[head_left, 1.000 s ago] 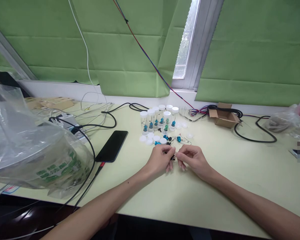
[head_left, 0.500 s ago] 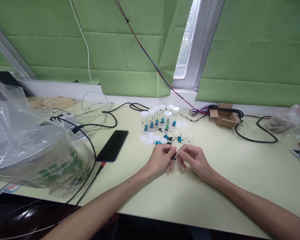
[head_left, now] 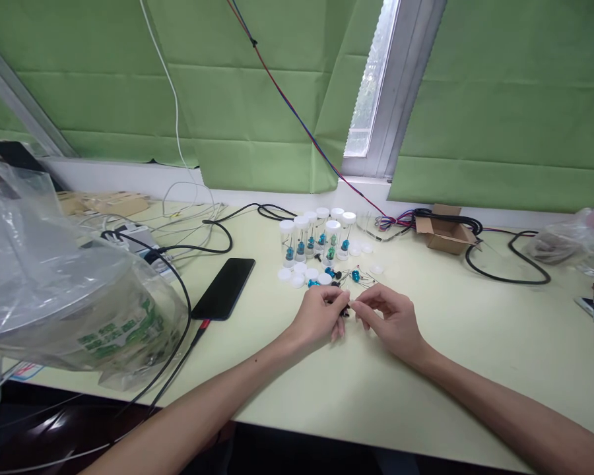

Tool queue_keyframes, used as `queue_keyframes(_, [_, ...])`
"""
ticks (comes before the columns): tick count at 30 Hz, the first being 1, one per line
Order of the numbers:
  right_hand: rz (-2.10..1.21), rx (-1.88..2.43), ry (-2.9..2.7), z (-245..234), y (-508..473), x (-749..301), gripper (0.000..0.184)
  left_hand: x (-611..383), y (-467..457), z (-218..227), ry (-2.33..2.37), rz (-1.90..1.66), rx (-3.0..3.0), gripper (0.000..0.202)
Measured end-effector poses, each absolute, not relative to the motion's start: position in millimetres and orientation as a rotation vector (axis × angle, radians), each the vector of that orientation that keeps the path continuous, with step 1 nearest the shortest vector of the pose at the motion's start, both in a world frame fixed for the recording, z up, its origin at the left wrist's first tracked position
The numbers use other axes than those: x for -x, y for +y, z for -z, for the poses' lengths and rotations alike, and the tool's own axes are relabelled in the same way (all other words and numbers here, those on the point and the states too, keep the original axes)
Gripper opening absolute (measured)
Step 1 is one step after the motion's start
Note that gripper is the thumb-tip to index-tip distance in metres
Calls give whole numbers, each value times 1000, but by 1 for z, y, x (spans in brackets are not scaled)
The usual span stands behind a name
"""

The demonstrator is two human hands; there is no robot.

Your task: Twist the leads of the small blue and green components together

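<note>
My left hand (head_left: 317, 318) and my right hand (head_left: 389, 318) meet fingertip to fingertip on the pale green table (head_left: 475, 330). Both are closed in a pinch on a small dark component with thin wire legs (head_left: 344, 309). Just beyond the fingers lie loose blue and black components (head_left: 354, 276) and several white caps (head_left: 301, 275). Behind those stands a cluster of clear vials with white lids (head_left: 317, 236), each with a blue or green part inside.
A black phone (head_left: 224, 287) lies left of the hands, with black cables (head_left: 178, 290) around it. A large clear plastic bag (head_left: 54, 277) fills the left side. At the back right sit a small open cardboard box (head_left: 444, 228) and a coiled black cable (head_left: 505, 260).
My right hand has shifted slightly toward the left hand and curled its fingers tighter on the component. The view rose a little; the left hand stays put.
</note>
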State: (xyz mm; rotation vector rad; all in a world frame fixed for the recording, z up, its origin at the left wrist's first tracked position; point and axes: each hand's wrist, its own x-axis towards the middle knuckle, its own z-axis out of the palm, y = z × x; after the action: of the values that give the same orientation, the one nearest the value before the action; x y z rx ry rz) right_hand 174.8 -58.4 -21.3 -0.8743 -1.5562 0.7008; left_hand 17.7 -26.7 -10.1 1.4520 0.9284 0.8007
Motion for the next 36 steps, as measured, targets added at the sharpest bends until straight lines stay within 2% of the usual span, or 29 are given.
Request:
queue_keyframes(20, [-466, 964, -1617, 24, -59, -175, 32, -16, -28, 13, 970, -827, -1524, 38])
queue_keyframes(36, [-433, 962, -1634, 25, -57, -174, 31, -16, -28, 13, 932, -844, -1515, 40])
